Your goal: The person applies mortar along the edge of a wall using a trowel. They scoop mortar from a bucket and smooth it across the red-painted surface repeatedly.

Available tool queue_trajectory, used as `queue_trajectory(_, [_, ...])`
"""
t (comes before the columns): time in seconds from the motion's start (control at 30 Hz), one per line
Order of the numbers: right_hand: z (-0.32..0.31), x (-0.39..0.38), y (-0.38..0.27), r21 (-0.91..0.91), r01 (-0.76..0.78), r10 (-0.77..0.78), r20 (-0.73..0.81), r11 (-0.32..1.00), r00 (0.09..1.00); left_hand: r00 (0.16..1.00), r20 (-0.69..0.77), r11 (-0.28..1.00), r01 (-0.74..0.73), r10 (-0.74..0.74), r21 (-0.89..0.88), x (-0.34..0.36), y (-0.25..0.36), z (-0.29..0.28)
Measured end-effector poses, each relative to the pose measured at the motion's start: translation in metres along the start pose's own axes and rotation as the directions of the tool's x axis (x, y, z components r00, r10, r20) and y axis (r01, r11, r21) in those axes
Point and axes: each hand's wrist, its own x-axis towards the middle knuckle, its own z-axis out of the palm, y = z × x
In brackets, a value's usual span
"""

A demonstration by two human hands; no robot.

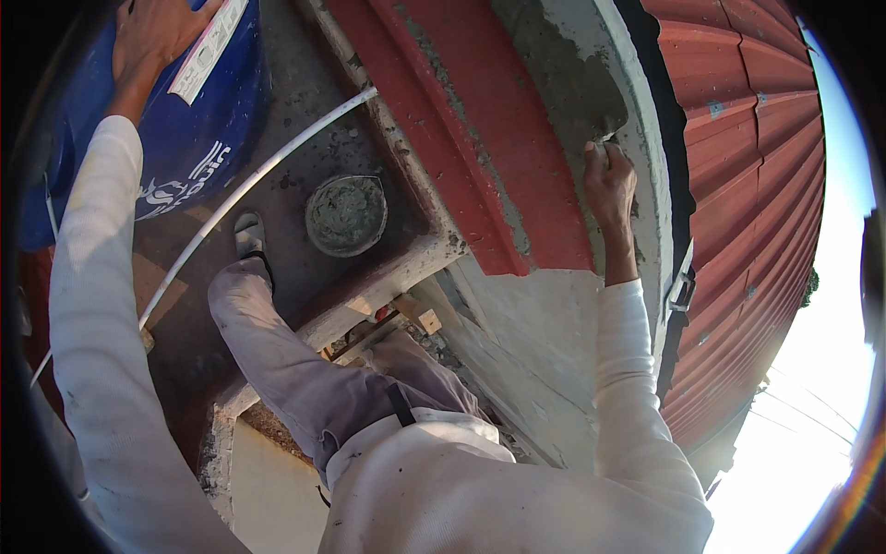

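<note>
While the left hand (157, 39) rests open on the blue tank (221, 120), the right hand (611, 181) grips a small tool (605, 138) at the grey mortar (574, 88), light and stiff, I'd guess, best held behind its tip

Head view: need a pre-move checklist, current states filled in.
1. Left hand braced on the blue tank: ok, resting there, fingertips cut off by the frame.
2. Right hand closed on the tool: ok, though the tool is mostly hidden.
3. Bucket holds grey mix: ok.
4. Sandalled foot clear of bucket: ok, gap visible.
5. White pipe clear of that foot: cannot tell, very close.
6. Other foot's footing: cannot tell.
</note>
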Motion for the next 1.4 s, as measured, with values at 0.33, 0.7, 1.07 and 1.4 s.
queue_trajectory(0.33, [0.194,0.053,-0.037,0.312,-0.217,0.207,0.067,0.925,0.976,0.999,0.008,0.987,0.049,-0.051,0.154,-0.004,0.019,-0.028])
queue_trajectory(0.7, [0.2,-0.032,0.044,0.416,-0.274,0.374,-0.179,0.867,0.91,0.998,-0.06,0.976,0.041,-0.028,0.216,0.001,0.013,-0.009])
queue_trajectory(1.07, [0.17,-0.089,0.039,0.572,-0.201,0.443,-0.322,0.796,0.837,0.989,-0.14,0.989,-0.022,0.043,0.148,-0.003,0.01,-0.01])
queue_trajectory(1.4, [0.211,-0.034,0.035,0.6,-0.166,0.475,-0.403,0.783,0.782,0.968,-0.221,0.986,-0.092,0.121,0.139,0.0,0.002,0.001])
